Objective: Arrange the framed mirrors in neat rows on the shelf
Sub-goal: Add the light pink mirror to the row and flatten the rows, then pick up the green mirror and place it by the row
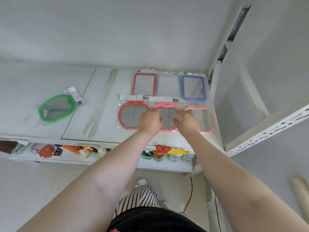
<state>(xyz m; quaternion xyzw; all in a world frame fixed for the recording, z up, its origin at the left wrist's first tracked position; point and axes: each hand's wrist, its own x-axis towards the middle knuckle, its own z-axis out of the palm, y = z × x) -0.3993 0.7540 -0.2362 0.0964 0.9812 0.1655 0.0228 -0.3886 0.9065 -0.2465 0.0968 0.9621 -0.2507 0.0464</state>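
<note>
Shelf [100, 91], white, spanning the middle of the frame: we are looking down on it as it is carrying every mirror listed here.

Back row, upper centre-right of the frame, three rectangular mirrors lying flat side by side in clear bags: red rectangular mirror [144, 84], pale blue rectangular mirror [168, 85], dark blue rectangular mirror [194, 87]. We are judging this row done.

Front row, centre-right, three apple-shaped mirrors: red apple mirror [128, 114] on the left, bright pink apple mirror [168, 118] in the middle, pale pink apple mirror [206, 119] on the right, close to the shelf's upright. The barcode tags of the red and bright pink ones are lying over the lower edges of the back row.

Green mirror [56, 108], mid-left of the frame, lying tilted and well apart from both rows: we are counting it as the one item not yet placed.

Left hand [150, 120] and right hand [187, 122]: both are resting on the bright pink apple mirror, one at each side of its frame. The fingers are lying loosely curved over the top rim, seemingly pressing rather than pinching.

Step in hand, as we are judging it: squaring the middle item of the front row between its neighbours.

Next move, as we are judging it: releasing this mirror and reaching to the mid-left for the green one, which is calling for a slot at the left end of a row.
</note>
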